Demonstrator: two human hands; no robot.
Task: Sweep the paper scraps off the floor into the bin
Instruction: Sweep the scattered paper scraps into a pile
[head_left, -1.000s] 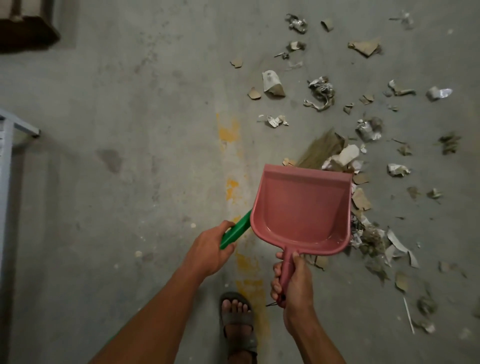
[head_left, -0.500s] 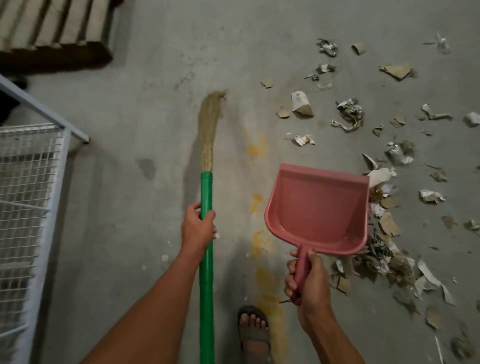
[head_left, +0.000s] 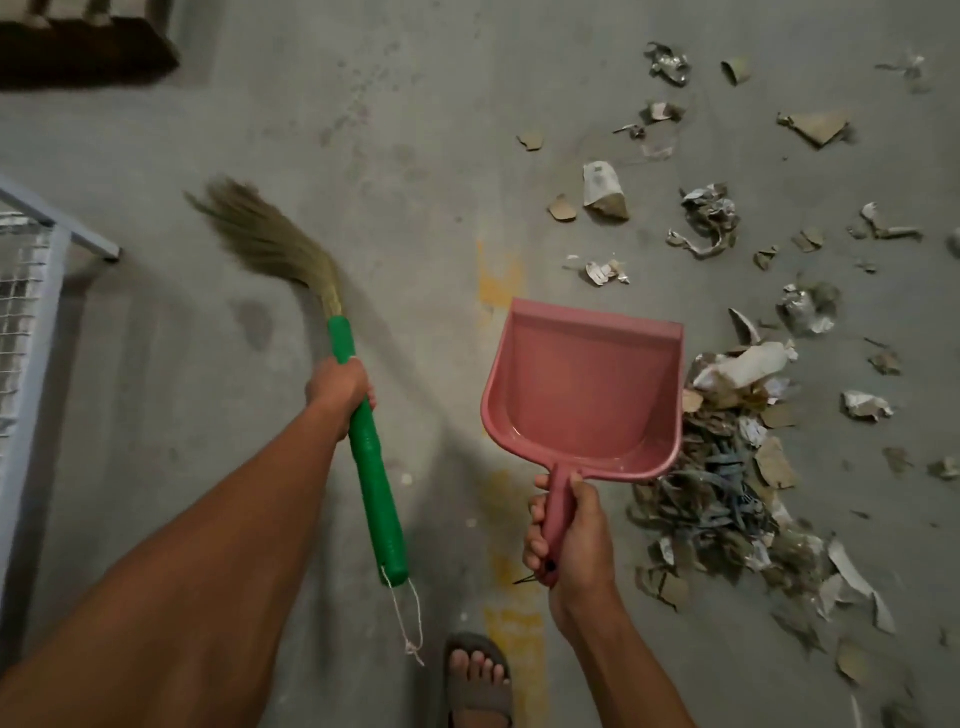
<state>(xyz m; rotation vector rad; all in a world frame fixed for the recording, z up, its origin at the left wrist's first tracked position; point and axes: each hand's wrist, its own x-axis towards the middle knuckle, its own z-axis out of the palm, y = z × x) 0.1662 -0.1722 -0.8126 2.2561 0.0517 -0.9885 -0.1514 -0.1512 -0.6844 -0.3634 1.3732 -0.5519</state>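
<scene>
Left hand (head_left: 340, 387) wraps broom (head_left: 363, 447), right hand (head_left: 569, 535) wraps empty dustpan (head_left: 584, 389); better lower pan beside scrap pile (head_left: 727, 467) at right-centre, sweep gently.

**A bare utility space, like a garage or storeroom**

The concrete floor (head_left: 260, 519) is grey, stained and marked with worn yellow paint (head_left: 498, 280). A metal wire rack (head_left: 31, 322) stands at the left, and a slatted wooden pallet (head_left: 88, 57) lies at the far edge.

Green-handled broom (head_left: 370, 452), pink dustpan (head_left: 587, 389), grey floor (head_left: 363, 130).
</scene>
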